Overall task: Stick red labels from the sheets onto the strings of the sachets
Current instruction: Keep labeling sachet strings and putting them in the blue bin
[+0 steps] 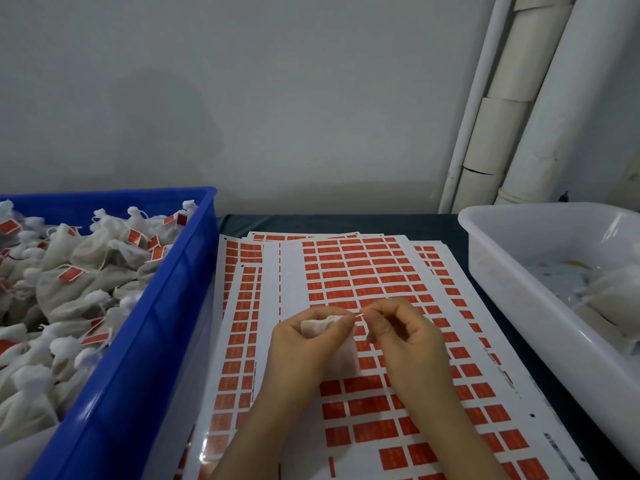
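One gauzy sachet (313, 328) — red label (358, 316)

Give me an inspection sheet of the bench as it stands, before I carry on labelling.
Surface: dark table, mostly covered by overlapping label sheets; the top sheet has a bare strip along its left side.
Job's things: one sachet held over the sheets; a red label seen edge-on at the fingertips; blue crate on the left, full of labelled sachets.
Clutter: white tub on the right, with pale bags inside that are too blurred to identify.
Grippers: left hand grips the sachet; right hand pinches the red label.
Cables: nothing seen.
Surroundings: grey wall; white pipes at the right rear.
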### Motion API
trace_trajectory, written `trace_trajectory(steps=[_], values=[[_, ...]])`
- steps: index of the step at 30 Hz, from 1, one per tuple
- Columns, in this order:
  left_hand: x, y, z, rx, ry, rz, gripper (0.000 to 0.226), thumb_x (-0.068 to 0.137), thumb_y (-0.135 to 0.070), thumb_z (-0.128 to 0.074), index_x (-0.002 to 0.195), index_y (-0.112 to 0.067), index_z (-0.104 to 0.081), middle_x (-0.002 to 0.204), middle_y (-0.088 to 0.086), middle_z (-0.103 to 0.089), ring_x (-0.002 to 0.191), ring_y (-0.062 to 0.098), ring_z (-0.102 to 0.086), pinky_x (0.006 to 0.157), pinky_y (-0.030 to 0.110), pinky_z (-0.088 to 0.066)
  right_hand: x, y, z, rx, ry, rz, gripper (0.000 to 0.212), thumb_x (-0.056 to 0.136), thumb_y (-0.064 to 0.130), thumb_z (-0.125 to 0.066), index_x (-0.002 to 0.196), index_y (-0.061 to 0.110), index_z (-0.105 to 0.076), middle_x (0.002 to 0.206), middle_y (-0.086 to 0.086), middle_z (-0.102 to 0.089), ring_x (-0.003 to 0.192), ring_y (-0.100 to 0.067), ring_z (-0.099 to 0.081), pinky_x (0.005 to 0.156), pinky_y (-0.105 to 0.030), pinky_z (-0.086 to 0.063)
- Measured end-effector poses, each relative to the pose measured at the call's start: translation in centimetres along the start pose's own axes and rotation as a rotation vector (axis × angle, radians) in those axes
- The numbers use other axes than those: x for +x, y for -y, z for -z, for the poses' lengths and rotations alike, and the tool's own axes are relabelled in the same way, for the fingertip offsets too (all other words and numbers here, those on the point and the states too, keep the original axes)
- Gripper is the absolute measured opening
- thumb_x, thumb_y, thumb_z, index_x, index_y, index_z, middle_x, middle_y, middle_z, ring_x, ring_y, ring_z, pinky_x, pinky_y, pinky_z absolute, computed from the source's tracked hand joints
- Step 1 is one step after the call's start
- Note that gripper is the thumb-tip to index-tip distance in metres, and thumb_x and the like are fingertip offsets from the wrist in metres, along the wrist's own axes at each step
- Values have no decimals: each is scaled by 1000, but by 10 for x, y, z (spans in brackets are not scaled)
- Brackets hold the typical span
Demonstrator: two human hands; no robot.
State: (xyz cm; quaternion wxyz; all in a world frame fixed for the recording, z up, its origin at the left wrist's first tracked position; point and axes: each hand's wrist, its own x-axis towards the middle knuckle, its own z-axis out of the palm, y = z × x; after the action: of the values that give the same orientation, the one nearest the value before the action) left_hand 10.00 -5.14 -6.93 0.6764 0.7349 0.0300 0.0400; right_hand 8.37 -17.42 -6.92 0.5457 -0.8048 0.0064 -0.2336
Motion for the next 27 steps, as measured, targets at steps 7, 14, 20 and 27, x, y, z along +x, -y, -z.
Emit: trace_trajectory(steps=[7,14,20,27], values=[[5,0,4,33,19,-3,5,76,-31,-73,74,-28,-69,71,-23,-69,69,-1,-66,44,9,-46,5,-5,9,131,-149,-194,15,85,40,-51,81,28,-59,75,16,-64,77,-11,-63,64,-21,-50],[0,2,5,-14,201,-131,24,83,-27,-67,84,-44,-49,87,-30,-65,82,-7,-64,55,11,-51,5,5,13,533,-7,-254,19,89,26,-44,84,14,-58,82,2,-70,62,-17,-64,64,-22,-54],[-1,8,0,363,210,-296,37,92,-19,-56,73,-49,-65,93,-24,-52,103,5,-47,91,23,-46,1,9,15,584,143,-131,20,83,30,-46,73,22,-61,71,-4,-65,64,-21,-64,63,-20,-53],[3,-11,3,-31,145,171,25,96,-37,-41,109,-27,-61,120,-6,-58,107,16,-56,89,34,-47,-5,15,6,328,310,-15,21,80,37,-52,81,20,-64,80,10,-72,68,-13,-67,65,-13,-51]])
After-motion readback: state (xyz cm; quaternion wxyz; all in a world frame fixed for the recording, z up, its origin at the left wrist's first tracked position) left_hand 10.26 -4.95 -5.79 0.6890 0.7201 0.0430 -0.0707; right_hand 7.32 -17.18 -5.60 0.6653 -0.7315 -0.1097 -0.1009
